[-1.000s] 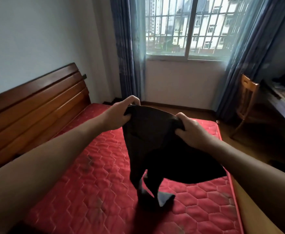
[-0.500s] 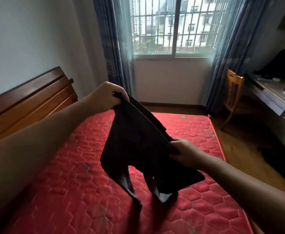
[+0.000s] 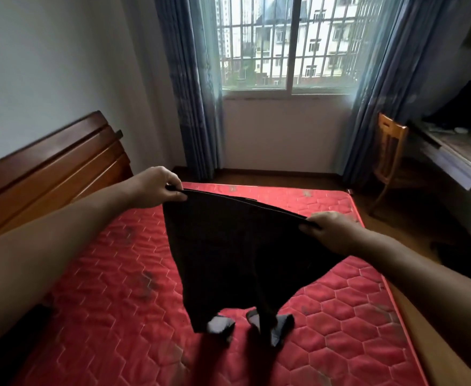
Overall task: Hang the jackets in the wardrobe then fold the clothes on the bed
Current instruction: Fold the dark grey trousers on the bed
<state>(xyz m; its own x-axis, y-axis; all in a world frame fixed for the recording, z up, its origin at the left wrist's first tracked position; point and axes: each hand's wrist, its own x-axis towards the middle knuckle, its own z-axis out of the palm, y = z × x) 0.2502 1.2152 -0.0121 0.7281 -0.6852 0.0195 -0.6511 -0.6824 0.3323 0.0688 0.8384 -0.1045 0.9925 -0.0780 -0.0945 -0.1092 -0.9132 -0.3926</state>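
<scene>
Both hands [image 3: 156, 188] have stretched the dark garment [image 3: 237, 252] wide

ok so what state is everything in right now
left hand: pinching one waist corner of the trousers
right hand: gripping the other corner
trousers: held up, stretched between both hands
mattress: bare, stained
curtains: pulled open

The left hand [image 3: 156, 188] and right hand [image 3: 330, 232] are pinching the top edge of a black garment [image 3: 237, 254], which is hanging stretched between them above the red quilted mattress [image 3: 111, 316].
</scene>
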